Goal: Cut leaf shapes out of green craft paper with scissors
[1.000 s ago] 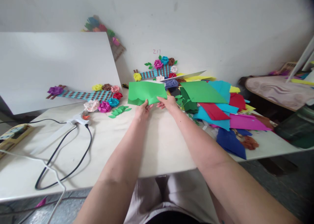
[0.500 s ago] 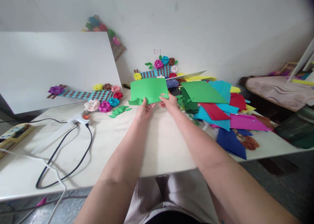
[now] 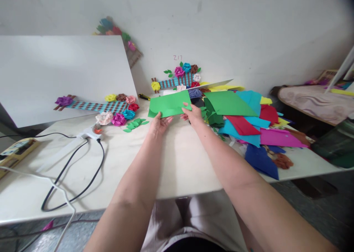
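Observation:
A rectangular sheet of green paper [image 3: 170,102] is held up over the middle of the table, tilted, its right end higher. My left hand [image 3: 160,125] grips its lower left edge, thumb on top and fingers underneath. At the lower right corner, my right hand [image 3: 193,114] pinches the same sheet, with a small bit of green showing by the thumb. Green paper leaves [image 3: 135,124] lie in a small heap to the left. Behind the sheet, a woven blue-and-brown strip with paper flowers [image 3: 179,79] leans against the wall.
A second woven strip with flowers [image 3: 99,107] leans on a white board [image 3: 63,71]. A power strip [image 3: 90,133] with black cables lies left. Coloured paper sheets [image 3: 240,125] pile up at right, near a dark green container [image 3: 336,145]. A yellow-black cutter [image 3: 143,97] lies behind.
The green sheet has been lowered and tilted, and its curled lower left edge now lies flatter. My left hand has shifted slightly left and down.

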Demonstrator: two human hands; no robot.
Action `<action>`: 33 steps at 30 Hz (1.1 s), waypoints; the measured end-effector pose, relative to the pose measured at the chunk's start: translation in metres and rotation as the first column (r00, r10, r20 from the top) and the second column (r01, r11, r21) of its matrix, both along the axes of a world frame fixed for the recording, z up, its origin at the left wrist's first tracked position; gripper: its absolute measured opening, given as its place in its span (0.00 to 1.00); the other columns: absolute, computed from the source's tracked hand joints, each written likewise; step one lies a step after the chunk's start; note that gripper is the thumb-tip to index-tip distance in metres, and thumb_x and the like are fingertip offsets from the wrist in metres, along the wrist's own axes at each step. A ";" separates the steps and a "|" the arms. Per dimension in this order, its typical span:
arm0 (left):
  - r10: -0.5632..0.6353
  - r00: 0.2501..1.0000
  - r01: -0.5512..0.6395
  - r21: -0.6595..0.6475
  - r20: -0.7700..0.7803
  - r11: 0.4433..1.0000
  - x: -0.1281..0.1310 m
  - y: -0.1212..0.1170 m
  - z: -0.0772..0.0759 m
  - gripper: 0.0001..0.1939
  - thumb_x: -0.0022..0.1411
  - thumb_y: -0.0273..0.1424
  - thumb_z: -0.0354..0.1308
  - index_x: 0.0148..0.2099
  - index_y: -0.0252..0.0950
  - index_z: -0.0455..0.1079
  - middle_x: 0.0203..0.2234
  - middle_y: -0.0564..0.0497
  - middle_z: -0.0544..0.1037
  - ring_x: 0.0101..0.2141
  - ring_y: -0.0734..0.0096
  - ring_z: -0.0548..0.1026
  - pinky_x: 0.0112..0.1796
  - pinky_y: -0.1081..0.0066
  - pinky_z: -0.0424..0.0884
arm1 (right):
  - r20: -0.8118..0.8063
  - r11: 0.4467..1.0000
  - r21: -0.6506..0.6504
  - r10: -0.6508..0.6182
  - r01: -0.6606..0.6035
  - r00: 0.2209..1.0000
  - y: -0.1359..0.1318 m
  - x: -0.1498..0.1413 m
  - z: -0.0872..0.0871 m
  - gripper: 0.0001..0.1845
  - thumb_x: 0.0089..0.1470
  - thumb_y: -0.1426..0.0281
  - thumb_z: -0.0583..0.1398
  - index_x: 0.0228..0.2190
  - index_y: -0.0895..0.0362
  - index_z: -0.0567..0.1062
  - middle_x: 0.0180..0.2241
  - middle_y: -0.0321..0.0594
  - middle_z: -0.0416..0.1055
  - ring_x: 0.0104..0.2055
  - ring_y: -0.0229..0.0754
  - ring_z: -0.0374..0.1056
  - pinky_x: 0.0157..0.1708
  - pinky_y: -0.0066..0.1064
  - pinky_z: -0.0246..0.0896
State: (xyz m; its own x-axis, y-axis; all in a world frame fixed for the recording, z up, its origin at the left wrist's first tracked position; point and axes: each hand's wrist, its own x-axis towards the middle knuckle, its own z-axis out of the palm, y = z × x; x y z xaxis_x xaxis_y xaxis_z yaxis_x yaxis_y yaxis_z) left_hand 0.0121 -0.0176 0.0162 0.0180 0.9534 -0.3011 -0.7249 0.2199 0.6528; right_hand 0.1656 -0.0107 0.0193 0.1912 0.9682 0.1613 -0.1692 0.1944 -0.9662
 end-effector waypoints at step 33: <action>-0.009 0.998 0.015 0.083 -0.065 0.996 0.019 -0.004 -0.007 0.09 0.62 0.26 0.55 0.45 0.29 0.71 0.27 0.44 0.80 0.26 0.70 0.79 0.31 0.75 0.75 | 0.068 0.987 0.141 -0.088 0.077 0.994 -0.001 -0.014 -0.003 0.38 0.46 0.74 0.60 0.60 0.57 0.61 0.25 0.33 0.72 0.15 0.32 0.65 0.15 0.22 0.62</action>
State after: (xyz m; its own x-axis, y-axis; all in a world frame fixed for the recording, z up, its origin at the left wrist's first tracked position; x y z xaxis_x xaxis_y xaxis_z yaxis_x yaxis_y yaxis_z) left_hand 0.0315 -0.0220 0.0089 0.0127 0.9751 -0.2212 -0.6783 0.1710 0.7146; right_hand 0.1517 -0.0118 0.0165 0.2521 0.9171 0.3088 -0.0761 0.3369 -0.9385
